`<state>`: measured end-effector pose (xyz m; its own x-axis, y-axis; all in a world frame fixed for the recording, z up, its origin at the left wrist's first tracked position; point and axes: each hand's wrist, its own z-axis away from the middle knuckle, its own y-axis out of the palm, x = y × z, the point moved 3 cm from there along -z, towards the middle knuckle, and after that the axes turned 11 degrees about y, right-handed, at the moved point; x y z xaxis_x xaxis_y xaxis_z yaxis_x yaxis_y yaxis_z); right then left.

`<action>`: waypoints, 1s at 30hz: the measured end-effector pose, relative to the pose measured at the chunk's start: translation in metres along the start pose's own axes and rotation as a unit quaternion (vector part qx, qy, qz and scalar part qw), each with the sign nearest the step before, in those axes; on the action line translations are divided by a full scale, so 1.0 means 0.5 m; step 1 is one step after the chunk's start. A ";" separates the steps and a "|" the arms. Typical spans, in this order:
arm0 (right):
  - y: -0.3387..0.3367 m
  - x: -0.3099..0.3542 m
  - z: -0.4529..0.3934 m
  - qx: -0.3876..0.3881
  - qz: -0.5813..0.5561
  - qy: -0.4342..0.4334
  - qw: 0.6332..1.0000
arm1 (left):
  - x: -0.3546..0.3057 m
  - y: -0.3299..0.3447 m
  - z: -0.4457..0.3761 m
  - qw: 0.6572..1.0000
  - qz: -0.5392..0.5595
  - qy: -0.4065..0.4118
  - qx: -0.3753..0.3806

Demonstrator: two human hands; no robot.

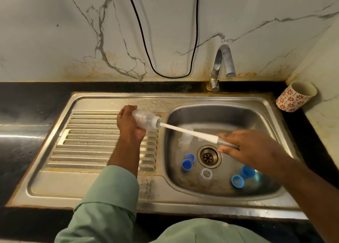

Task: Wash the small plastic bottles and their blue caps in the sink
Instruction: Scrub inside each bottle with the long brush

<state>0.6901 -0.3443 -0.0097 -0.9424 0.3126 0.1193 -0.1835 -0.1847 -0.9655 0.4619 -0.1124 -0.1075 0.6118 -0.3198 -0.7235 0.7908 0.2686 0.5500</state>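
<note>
I've got the left hand (129,125) wrapped around a clear bottle (145,120), fingers curled over its base end, the bottle lying nearly level above the ridged draining board (88,141), its mouth pointing right toward the basin (256,118). The right hand (244,149) pinches the grey handle of a bottle brush (187,131); the white shaft runs up and left, bristles sitting right at the bottle's mouth. That hand is blurred, so I can't tell how its fingers sit.

Down in the basin: four blue caps, two (188,162) touching left of the drain (209,156), two more (243,176) at the lower right. A clear ring (207,175) lies just below the drain. Another clear bottle (187,137) rests under the brush shaft. A flowered cup (295,97) stands on the black bench (27,105) at right, beside the tap (220,66).
</note>
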 end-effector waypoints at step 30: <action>0.029 -0.046 0.018 0.083 -0.233 0.042 0.968 | -0.012 0.000 0.033 0.994 -0.047 0.081 -0.048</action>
<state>0.7065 -0.3625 -0.0243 -0.7212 0.4713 0.5077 -0.6327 -0.1495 -0.7598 0.4584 -0.1255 -0.0965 0.5184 -0.1991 -0.8316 0.8340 0.3325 0.4403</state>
